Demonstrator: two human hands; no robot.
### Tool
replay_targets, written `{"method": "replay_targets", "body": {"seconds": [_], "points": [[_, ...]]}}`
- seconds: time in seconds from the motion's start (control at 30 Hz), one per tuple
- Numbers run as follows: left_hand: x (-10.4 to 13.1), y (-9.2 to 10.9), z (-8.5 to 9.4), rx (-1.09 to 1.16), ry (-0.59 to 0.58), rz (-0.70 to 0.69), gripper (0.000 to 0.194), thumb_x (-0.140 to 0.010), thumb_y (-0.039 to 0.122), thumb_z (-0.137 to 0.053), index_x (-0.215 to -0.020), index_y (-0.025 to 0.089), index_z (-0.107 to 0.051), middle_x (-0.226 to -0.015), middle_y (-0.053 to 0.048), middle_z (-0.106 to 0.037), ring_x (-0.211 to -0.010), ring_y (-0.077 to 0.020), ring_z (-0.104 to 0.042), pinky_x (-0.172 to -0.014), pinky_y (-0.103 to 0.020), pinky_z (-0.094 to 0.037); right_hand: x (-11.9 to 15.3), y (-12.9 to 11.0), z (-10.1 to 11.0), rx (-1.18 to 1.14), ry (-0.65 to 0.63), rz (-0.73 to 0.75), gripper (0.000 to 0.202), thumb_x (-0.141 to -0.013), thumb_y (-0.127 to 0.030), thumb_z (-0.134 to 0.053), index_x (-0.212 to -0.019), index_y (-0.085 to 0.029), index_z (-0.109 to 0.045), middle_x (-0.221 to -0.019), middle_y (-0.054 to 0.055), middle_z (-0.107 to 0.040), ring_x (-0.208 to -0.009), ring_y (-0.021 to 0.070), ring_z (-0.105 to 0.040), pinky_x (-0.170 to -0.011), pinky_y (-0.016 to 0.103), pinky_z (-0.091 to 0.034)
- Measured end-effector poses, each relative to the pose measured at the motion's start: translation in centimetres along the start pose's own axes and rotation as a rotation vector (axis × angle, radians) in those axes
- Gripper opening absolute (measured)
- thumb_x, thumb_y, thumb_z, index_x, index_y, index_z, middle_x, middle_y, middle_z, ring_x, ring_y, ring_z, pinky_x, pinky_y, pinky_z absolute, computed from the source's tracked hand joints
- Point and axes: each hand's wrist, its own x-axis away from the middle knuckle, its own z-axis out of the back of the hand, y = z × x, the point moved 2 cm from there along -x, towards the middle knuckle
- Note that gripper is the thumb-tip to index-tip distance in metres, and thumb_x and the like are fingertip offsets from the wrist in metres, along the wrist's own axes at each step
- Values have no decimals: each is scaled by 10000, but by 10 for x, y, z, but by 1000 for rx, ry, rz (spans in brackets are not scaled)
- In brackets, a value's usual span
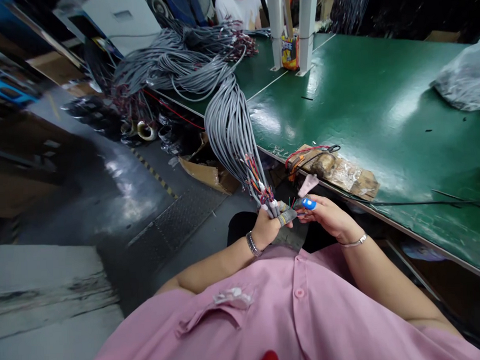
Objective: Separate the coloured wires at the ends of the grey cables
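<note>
1. Two hands work near each other: left hand (266, 229) and right hand (331, 216).
2. Left fingers are closed around the ends of a bundle of grey cables (230, 130); grey tape (286, 217) wraps one digit.
3. The bundle arches forward from these fingers, up to the table edge.
4. Right fingertips are pressed together, pinching thin coloured wires (292, 202) between the hands; the exact grip is partly hidden. A blue cover (308, 203) sits on one digit.
5. Just ahead of the right fingers: a pink scrap (308, 184). Farther right: a wooden block (349, 176) on the green table (371, 89).
6. Well ahead, left of the fingers: a larger cable heap (171, 63).
</note>
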Motion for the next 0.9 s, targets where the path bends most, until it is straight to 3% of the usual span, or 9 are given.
{"method": "replay_targets", "body": {"seconds": [0.2, 0.37, 0.47, 0.57, 0.7, 0.9], "points": [[-2, -4, 0, -98, -102, 5, 289, -749, 375, -737, -597, 142, -659, -571, -30, -636, -542, -124, -566, -559, -239, -436, -1, -4, -4, 205, 37, 185, 218, -714, -347, -796, -692, -156, -693, -614, -26, -650, -547, 87, -532, -565, 220, -444], [-6, -15, -2, -157, -195, 66, 176, -693, 294, -766, -705, 131, -702, -619, -22, -667, -534, -126, -580, -536, -232, -450, -5, 9, -16, 294, 41, 264, 173, -745, -346, -770, -774, -186, -713, -660, -11, -663, -548, 121, -555, -547, 250, -457], [-7, -15, -2, -130, -173, 71, 179, -703, 298, -752, -683, 128, -700, -606, -22, -664, -534, -127, -583, -543, -236, -456, -2, 8, -22, 287, 37, 317, 170, -808, -375, -710, -855, -212, -711, -684, -8, -664, -548, 133, -565, -553, 266, -473], [-7, -9, 1, -42, -125, 46, 236, -736, 342, -732, -641, 129, -697, -599, -43, -670, -557, -130, -588, -580, -246, -456, 5, 3, -18, 268, 67, 381, 178, -839, -376, -683, -915, -216, -698, -775, 4, -678, -684, 143, -608, -681, 273, -499], [-7, -3, 4, 43, -35, 13, 291, -765, 385, -708, -615, 136, -700, -621, -66, -686, -576, -125, -578, -594, -246, -433, 10, 8, -12, 206, 148, 310, 236, -813, -388, -714, -958, -202, -695, -861, 19, -680, -741, 134, -604, -708, 259, -494], [-7, -4, 2, 36, -107, 37, 301, -720, 403, -752, -614, 127, -694, -624, -61, -687, -575, -127, -574, -576, -244, -416, 6, 11, -25, 180, 133, 339, 234, -782, -416, -736, -804, -200, -648, -675, -18, -637, -607, 124, -571, -633, 268, -483]]}}
